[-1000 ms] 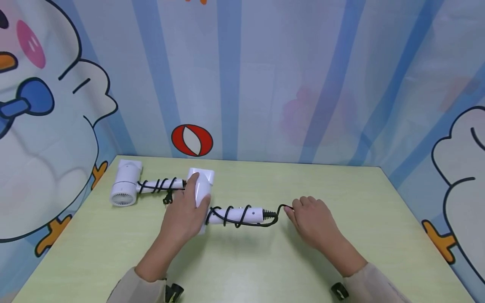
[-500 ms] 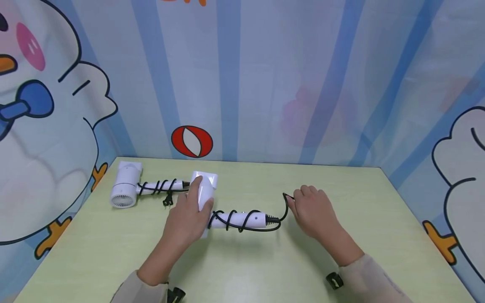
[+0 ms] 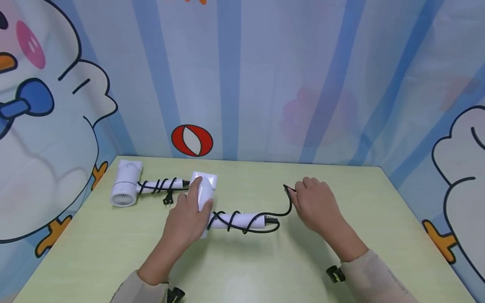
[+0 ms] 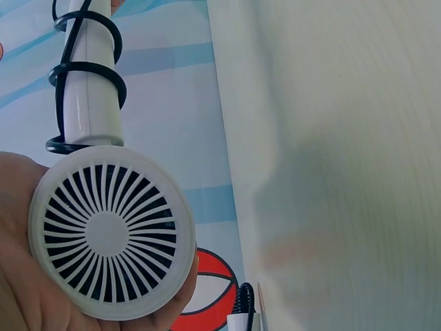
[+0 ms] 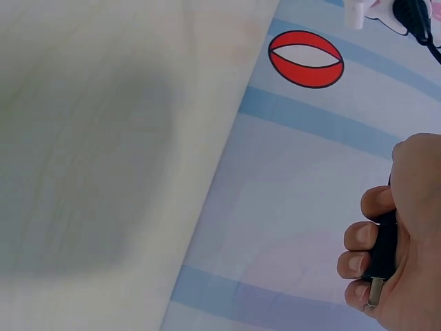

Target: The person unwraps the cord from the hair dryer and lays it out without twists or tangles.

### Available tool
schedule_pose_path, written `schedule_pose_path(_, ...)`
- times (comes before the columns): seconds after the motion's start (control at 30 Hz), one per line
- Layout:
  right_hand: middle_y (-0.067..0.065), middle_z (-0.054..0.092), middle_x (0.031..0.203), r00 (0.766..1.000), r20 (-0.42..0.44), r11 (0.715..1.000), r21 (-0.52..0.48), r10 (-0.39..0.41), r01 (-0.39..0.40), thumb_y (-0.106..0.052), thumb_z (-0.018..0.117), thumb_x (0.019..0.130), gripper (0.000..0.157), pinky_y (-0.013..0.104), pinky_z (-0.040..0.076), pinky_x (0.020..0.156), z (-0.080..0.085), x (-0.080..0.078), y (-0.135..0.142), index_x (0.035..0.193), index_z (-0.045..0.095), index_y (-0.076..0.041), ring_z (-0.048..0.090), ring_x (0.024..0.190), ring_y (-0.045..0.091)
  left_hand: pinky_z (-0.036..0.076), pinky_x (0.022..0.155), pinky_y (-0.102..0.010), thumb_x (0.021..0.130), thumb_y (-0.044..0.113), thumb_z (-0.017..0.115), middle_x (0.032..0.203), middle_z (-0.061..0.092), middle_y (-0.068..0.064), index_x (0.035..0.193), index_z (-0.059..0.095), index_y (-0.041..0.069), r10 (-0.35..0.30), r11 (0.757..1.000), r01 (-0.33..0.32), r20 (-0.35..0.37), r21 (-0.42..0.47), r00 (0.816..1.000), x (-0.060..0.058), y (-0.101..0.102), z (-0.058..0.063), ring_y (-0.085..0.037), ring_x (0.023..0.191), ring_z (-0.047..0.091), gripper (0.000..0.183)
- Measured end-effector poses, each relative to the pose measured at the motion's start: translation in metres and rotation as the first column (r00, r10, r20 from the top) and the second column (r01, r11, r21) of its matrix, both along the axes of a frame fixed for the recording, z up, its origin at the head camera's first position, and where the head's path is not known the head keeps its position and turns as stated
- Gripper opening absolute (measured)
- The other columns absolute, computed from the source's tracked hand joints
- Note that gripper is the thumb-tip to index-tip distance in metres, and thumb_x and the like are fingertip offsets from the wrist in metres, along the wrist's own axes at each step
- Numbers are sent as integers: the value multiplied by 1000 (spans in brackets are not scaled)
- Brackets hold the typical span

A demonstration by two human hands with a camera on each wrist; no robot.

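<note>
A white hair dryer (image 3: 206,191) is in my left hand (image 3: 187,216), fingers and thumb wrapped around its barrel. Its handle (image 3: 236,220) points right, with a black cord (image 3: 278,214) wound around it in several loose turns. In the left wrist view the round vent grille (image 4: 107,233) faces the camera, and the hand (image 4: 17,241) curls behind it. To the right, my right hand (image 3: 315,204) grips the cord's free end. The right wrist view shows a black plug (image 5: 384,248) with a metal prong inside that hand's curled fingers (image 5: 358,236).
A second white hair dryer (image 3: 126,183) lies at the table's back left, cord wrapped around its handle and its plug (image 3: 168,198) beside it. The pale table (image 3: 242,269) meets a printed blue backdrop (image 3: 257,84) at the back.
My right hand has risen and moved slightly right and away, drawing out a longer loose length of cord. My left hand and its hair dryer have shifted slightly right. The second dryer stays put.
</note>
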State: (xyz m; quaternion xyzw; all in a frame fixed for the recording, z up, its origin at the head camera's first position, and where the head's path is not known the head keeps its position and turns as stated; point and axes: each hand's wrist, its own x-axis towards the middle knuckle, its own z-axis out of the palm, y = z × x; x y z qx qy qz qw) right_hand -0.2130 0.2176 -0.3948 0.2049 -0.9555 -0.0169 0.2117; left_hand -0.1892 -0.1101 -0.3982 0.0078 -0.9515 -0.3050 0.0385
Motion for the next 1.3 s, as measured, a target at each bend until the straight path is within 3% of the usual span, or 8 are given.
schedule_pose_path(0.57,3,40,69,998,-48,999,-21,35,-36,-36,48,107,42,35,33,58,22,6,-9,74,45,-11,38,62,22,51,55,-40,102,42,53,115,56,-25,160,24,22,8,1000,-8,10,5,1000,-1,0,-6,-32,75,61,69)
schedule_pose_path(1.03,0,37,67,999,-24,999,2,46,-46,-34,59,102,39,32,30,57,31,21,-22,73,46,-11,34,61,19,52,56,-40,102,43,53,117,56,-24,160,23,23,20,1000,-20,22,10,1000,-2,0,-7,-33,78,62,69)
schedule_pose_path(1.3,0,36,69,995,-49,996,6,92,-92,-41,49,106,44,32,28,58,35,28,-27,74,43,-12,32,61,19,53,56,-40,102,42,54,117,55,-24,160,23,23,20,1000,-20,21,16,1000,-2,1,-8,-33,79,62,69)
